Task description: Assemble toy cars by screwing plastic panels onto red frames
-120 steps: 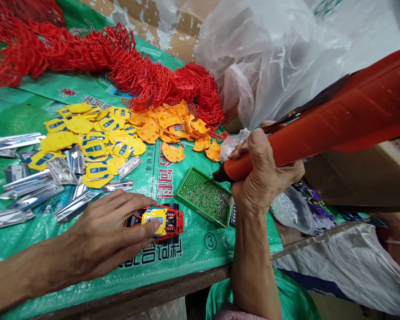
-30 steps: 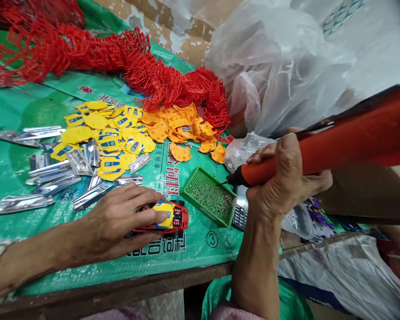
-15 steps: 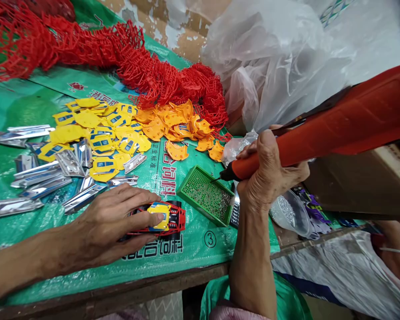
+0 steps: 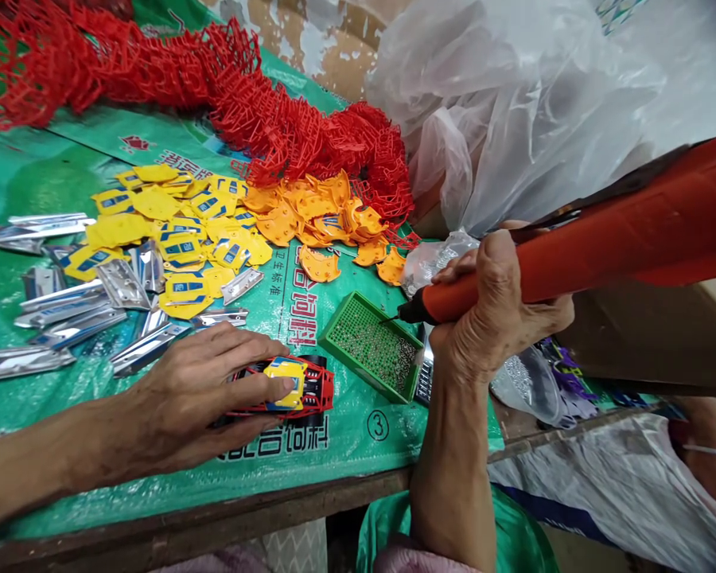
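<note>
The left hand (image 4: 196, 398) is clamped over the toy car (image 4: 311, 387), one fingertip on the yellow top and other digits along its sides. The car sits on the green sheet (image 4: 358, 454) near the table's front edge, its red rear end and black wheels showing past the fingers. The right hand (image 4: 492, 306) is wrapped around the red driver (image 4: 578, 251), which slants down to the left from the picture's right edge. Its thin bit reaches over the green tray (image 4: 358, 370), in among the small screws (image 4: 402, 362); whether it touches one I cannot tell. The tray lies just beside the car, to its right, screws spread over its holed floor and heaped thickest toward the near right end. Beyond the left hand are silver strips (image 4: 77, 322), some touching the heap of yellow plates (image 4: 182, 247). Orange pieces (image 4: 316, 211) adjoin those plates on the right, with a long bank of red frames (image 4: 244, 99) behind. Past the right wrist stand a clear tub (image 4: 553, 402) of shiny bits and some purple parts (image 4: 573, 378). A big plastic bag (image 4: 531, 111) fills the back right, above a carton (image 4: 650, 334). At the far right edge, part of another person's bare limb (image 4: 710, 430) shows.
</note>
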Available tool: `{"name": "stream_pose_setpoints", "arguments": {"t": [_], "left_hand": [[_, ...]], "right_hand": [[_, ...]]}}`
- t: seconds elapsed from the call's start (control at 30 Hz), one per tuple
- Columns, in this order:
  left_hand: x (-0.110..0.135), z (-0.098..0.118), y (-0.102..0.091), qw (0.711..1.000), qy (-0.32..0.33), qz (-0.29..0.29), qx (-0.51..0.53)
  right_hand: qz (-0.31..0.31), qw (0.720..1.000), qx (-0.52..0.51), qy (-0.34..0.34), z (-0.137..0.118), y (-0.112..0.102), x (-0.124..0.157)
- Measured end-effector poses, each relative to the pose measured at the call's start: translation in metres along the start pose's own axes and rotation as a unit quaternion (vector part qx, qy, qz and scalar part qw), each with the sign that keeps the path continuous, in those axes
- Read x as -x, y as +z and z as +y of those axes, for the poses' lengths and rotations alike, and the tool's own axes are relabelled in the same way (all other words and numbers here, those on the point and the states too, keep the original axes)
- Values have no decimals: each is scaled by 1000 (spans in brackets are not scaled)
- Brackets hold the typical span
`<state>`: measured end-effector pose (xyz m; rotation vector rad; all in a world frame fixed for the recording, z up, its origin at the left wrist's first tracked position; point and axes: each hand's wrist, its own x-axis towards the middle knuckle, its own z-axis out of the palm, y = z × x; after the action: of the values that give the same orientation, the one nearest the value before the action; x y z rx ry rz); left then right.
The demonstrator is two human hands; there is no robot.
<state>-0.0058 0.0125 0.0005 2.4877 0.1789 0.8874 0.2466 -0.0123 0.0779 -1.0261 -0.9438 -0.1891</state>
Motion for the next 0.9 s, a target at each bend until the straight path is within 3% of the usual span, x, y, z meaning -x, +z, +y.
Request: {"name": "stream_pose_setpoints", "arguments": {"t": [0.23,0.4,0.53,0.9], "left_hand": [[0,-1,0,1000,0,-1,-3],[-1,-2,-1,1000,19,8,-1],[-1,-1,0,1000,3,5,2],[0,1,0,999,-13,13,28]], "right_hand": [[-12,1000,-5,-27,1,0,-1],[24,1000,5,6,-2,0,-1],[0,1000,-4,1,0,-1,-1],[10,1000,27,12,0,0,-1]]}}
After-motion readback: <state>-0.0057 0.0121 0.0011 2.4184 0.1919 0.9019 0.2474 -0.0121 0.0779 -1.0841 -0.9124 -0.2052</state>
